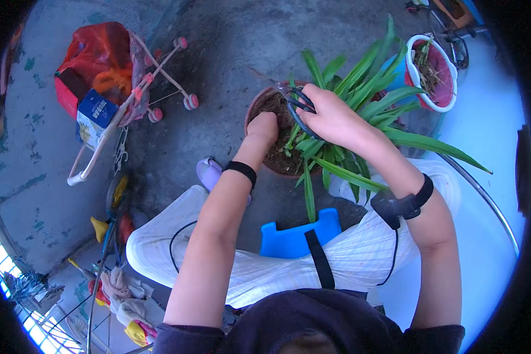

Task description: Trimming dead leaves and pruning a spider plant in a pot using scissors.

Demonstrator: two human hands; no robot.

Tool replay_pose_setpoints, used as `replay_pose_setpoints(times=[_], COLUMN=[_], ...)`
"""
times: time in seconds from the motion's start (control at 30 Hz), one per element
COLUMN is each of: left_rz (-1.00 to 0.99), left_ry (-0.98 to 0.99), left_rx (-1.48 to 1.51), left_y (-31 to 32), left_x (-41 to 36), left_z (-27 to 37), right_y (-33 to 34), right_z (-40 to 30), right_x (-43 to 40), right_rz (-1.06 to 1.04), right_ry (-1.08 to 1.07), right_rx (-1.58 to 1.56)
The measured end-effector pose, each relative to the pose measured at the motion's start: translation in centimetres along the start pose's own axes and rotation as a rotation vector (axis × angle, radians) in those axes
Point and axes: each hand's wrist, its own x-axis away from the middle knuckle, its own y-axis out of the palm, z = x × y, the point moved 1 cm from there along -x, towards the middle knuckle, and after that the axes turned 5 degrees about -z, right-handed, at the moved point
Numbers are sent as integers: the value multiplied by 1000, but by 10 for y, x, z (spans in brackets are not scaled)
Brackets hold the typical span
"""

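A round plant pot (252,106) filled with brown soil (287,161) stands on the floor in front of me. Long strap-shaped leaves of a green plant (358,88) rise from its right side and spread outward. Inside the pot's left half, my left hand (264,125) bends down to the soil; its fingertips are hidden, so what they touch cannot be told. My right hand (329,113) holds a pair of dark-handled scissors (298,104) above the pot, blades pointing to the upper left. The leaves pass beneath my right hand and forearm.
A white-rimmed bucket (455,84) holding dry plant scraps (429,73) stands at the right. At the upper left is a toy stroller (144,82) with a red bag (93,53) and a box (98,110). A blue plastic stool (287,241) sits between my legs.
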Motion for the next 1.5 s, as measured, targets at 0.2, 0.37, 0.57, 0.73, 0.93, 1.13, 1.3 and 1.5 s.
replay_pose_setpoints(times=[0.2,0.37,0.57,0.73,0.93,1.13,1.3,1.5], left_rz=[15,-49,20,-71,-354,-155,102,232], left_ry=[-110,-125,-54,-116,-285,-422,38,289], left_rx=[172,-51,-87,-135,1100,1824,900,218], left_y=[13,-12,-18,-18,-2,11,29,11], left_x=[-21,-12,19,10,-6,14,4,6], left_z=[-34,6,17,22,7,13,-57,-23], right_y=[5,4,3,1,1,9,9,-2], right_z=[-16,-3,-3,-1,15,-12,-33,-15], right_x=[-8,-5,-1,-1,-3,-2,0,8], right_rz=[10,18,-11,-26,-16,-16,-68,-54], right_ry=[-35,-16,-32,-16,16,-14,-10,18], right_rx=[-9,-6,37,-6,66,-54,-110,-60])
